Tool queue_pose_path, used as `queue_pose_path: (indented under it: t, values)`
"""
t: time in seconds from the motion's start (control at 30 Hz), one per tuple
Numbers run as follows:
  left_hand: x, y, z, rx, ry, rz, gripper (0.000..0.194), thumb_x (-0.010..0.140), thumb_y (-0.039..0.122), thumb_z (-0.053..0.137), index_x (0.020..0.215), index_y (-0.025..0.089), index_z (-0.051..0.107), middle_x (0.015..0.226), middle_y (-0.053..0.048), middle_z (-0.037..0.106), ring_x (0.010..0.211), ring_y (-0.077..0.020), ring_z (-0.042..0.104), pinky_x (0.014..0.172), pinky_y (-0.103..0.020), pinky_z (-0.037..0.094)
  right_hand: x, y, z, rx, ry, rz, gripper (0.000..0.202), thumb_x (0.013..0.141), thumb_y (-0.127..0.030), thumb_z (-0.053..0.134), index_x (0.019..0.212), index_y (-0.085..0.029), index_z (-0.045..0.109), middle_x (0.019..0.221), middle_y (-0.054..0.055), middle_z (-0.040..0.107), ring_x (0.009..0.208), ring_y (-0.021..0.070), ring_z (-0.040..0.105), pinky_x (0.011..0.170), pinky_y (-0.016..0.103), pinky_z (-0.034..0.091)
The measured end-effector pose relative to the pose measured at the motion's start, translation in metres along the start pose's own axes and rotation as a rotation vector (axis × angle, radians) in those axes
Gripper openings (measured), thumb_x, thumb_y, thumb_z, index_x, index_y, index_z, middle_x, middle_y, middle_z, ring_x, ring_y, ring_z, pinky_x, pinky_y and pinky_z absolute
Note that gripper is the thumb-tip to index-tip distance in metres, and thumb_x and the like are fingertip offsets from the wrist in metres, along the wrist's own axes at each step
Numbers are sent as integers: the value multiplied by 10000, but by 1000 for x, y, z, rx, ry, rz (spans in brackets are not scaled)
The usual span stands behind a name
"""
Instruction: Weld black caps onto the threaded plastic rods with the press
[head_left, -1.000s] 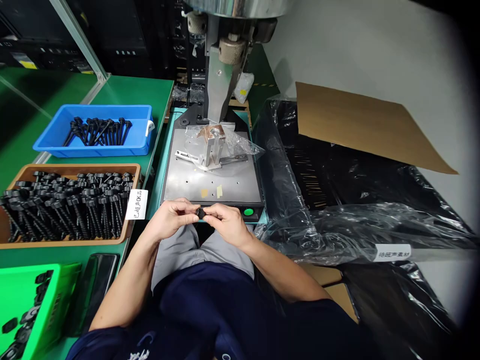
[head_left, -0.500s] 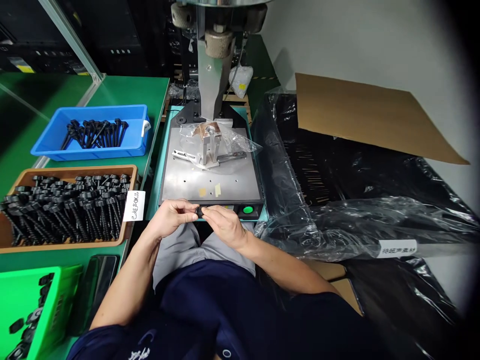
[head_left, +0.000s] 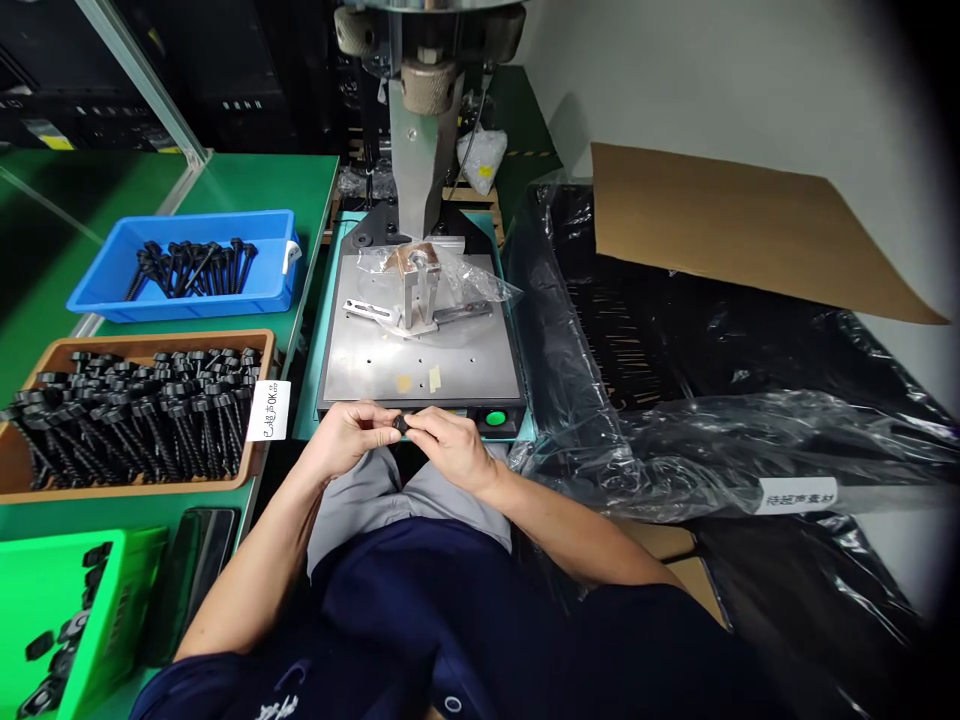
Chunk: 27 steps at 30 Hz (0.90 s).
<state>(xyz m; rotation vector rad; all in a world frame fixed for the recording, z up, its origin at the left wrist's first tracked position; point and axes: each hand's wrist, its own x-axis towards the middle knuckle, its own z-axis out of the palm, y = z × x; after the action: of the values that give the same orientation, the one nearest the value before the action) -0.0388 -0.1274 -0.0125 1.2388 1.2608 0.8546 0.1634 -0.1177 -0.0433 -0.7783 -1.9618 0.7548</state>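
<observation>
Both hands meet over my lap, at the front edge of the machine base. My left hand [head_left: 346, 438] pinches a small black part [head_left: 401, 424] from the left side. From the right, the fingertips of my right hand [head_left: 452, 446] close on the same part. The fingers cover much of the part, so its full shape is hidden. Just beyond the hands lies the metal plate [head_left: 360, 375], and on it stands a metal fixture [head_left: 420, 265] with clear plastic film around it.
A machine column [head_left: 416, 160] rises behind the fixture; a green button [head_left: 496, 418] is at front right. Leftward are a blue tray [head_left: 180, 306], a brown tray [head_left: 262, 350] of black threaded parts and a green bin [head_left: 127, 600]. Cardboard [head_left: 735, 225] and black plastic [head_left: 712, 380] lie right.
Both hands and the small black part have shifted very slightly to the right, with the grip kept. The part looks slightly turned between the fingertips.
</observation>
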Motion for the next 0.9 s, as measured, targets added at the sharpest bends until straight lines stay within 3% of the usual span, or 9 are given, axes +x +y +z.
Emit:
queue_pose_path:
  t: [0.1, 0.27, 0.4, 0.47, 0.53, 0.67, 0.73, 0.83, 0.9]
  values:
    - [-1, -4, 9, 81, 54, 128, 309, 712, 363, 793, 967, 188, 785, 835, -64, 712, 785, -196, 656, 737, -318, 528, 0, 1, 1, 47, 38, 143, 122, 896, -202, 615, 965, -201, 715, 871, 52, 721, 800, 173, 680, 754, 293, 554]
    - [-5, -11, 38, 291, 332, 405, 295, 876, 312, 628, 1130, 200, 729, 879, -62, 689, 811, -174, 639, 738, -304, 519, 2, 5, 9, 265, 159, 415, 105, 847, -245, 636, 919, -198, 696, 756, 19, 692, 648, 148, 627, 603, 267, 513]
    - [1, -10, 44, 317, 324, 468, 291, 914, 299, 570, 1149, 206, 714, 917, -66, 694, 857, -181, 655, 771, -310, 531, 8, 7, 13, 458, 186, 501, 135, 828, -267, 638, 942, -203, 667, 736, -5, 638, 571, 113, 581, 530, 239, 482]
    - [10, -6, 38, 305, 275, 471, 289, 907, 315, 577, 1143, 218, 712, 1008, -75, 698, 934, -196, 659, 830, -332, 534, 15, 9, 12, 522, 167, 530, 246, 828, -277, 629, 1066, -216, 641, 774, -12, 604, 557, 101, 570, 494, 225, 461]
    - [24, 2, 26, 270, 311, 453, 310, 884, 342, 605, 1150, 214, 697, 1118, -88, 681, 1013, -211, 648, 871, -351, 530, 24, 12, 9, 552, 140, 557, 389, 830, -292, 623, 1212, -234, 585, 833, -11, 578, 558, 94, 566, 471, 220, 446]
    - [65, 21, -1, 117, 647, 380, 345, 855, 391, 623, 1121, 174, 655, 1147, -115, 667, 1063, -223, 632, 885, -366, 526, 42, 16, 3, 605, 147, 595, 451, 795, -321, 673, 1225, -222, 576, 858, -9, 553, 573, 81, 539, 484, 216, 432]
    - [88, 29, -13, 82, 716, 358, 370, 825, 383, 655, 1127, 172, 623, 1184, -126, 650, 1111, -232, 615, 924, -379, 506, 48, 16, 3, 662, 128, 616, 463, 760, -331, 712, 1187, -213, 578, 842, -15, 557, 576, 77, 528, 487, 209, 423]
    - [118, 34, -27, 37, 655, 328, 513, 734, 353, 748, 1176, 163, 569, 1242, -153, 618, 1168, -244, 590, 975, -394, 462, 52, 17, 7, 726, 106, 666, 430, 739, -375, 728, 1102, -201, 575, 794, -30, 565, 527, 66, 501, 438, 189, 377]
    - [130, 34, -32, -33, 551, 291, 590, 675, 346, 796, 1174, 139, 558, 1118, -142, 669, 1056, -232, 641, 930, -382, 471, 53, 20, 13, 745, 109, 707, 394, 732, -397, 727, 1031, -191, 573, 747, -43, 561, 490, 58, 484, 409, 176, 346]
